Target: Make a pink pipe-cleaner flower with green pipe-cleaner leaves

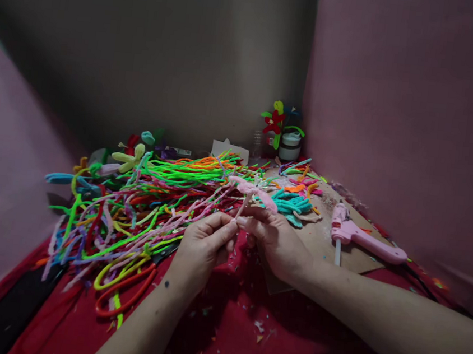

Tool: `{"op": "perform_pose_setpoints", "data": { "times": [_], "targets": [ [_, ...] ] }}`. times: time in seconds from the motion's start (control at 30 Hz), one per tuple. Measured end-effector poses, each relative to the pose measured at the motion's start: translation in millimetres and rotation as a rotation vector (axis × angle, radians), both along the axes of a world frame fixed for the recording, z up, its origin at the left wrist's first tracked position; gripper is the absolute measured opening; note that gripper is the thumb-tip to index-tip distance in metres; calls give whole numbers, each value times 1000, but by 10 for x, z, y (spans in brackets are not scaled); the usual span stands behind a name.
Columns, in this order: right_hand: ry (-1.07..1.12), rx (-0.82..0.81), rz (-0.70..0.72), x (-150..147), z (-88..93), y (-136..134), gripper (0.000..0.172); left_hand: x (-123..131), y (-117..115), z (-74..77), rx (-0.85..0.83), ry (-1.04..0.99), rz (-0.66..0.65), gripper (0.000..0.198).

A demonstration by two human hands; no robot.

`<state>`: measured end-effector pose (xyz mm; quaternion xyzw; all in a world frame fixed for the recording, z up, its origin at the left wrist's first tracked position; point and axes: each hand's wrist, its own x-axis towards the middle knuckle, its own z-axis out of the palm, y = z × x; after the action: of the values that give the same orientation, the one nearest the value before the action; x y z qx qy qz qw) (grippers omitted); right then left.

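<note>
Both my hands meet over the red cloth, in front of a heap of pipe cleaners (141, 201). My left hand (204, 244) is closed in a pinch at the lower end of a thin pink stem. My right hand (272, 237) is also closed on that stem, just to the right. The stem rises to a pink pipe-cleaner flower (252, 190) with petals spreading sideways. The fingertips of the two hands almost touch.
A pink glue gun (361, 235) lies on brown cardboard (323, 237) to the right. Teal and orange pipe-cleaner pieces (293, 202) sit behind my hands. A small jar with a finished flower (285, 134) stands in the back corner. Pink walls close in left and right.
</note>
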<state>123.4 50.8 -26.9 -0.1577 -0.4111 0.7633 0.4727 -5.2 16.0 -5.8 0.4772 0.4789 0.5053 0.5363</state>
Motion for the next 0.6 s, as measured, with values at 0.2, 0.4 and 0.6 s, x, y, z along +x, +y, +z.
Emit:
{"op": "perform_pose_setpoints", "data": {
  "times": [0.2,0.4,0.6],
  "targets": [
    [-52,11,-8,5,12,12,21,-38,19,0,-41,-75,-85,18],
    [-55,-6,-49,-9,11,20,20,-40,14,5,-64,-82,-102,18],
    [-31,-40,-62,-7,34,-6,19,-35,6,12,-84,-100,-138,19]
  ]
}}
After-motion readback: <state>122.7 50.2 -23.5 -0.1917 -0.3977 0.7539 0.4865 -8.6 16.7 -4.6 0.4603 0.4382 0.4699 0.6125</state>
